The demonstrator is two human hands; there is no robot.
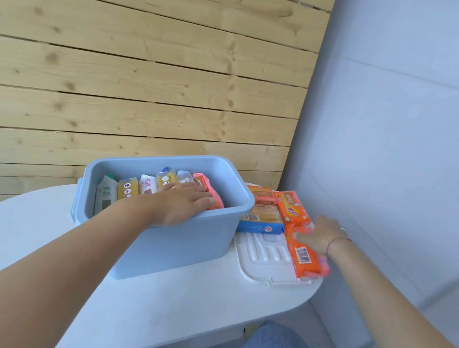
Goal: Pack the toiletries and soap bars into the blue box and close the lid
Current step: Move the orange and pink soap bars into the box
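A: Box position?
B: Blue box (184, 243) sits mid-frame on the white table (40, 230), lid off. White lid (262, 261) lies flat on the table just right of the box.

A: Contents?
B: A row of upright toiletry packs (133, 189) along the far side, plus a pink soap bar (214, 201) at the right end of the row.

A: Left hand?
B: Left hand (181, 205) is inside the box, palm down, fingers spread flat over the packs and touching the pink bar. Grip apart, clamped on nothing.

A: Right hand?
B: Right hand (322, 234) is at right of frame, resting on an orange soap bar (303, 256) that lies on the lid. Fingers extended; cannot tell whether the grip has closed on it.

A: Remaining items?
B: More orange bars (293, 210) and a blue-edged soap pack (261, 220) sit between box and right hand, on the lid's far part.
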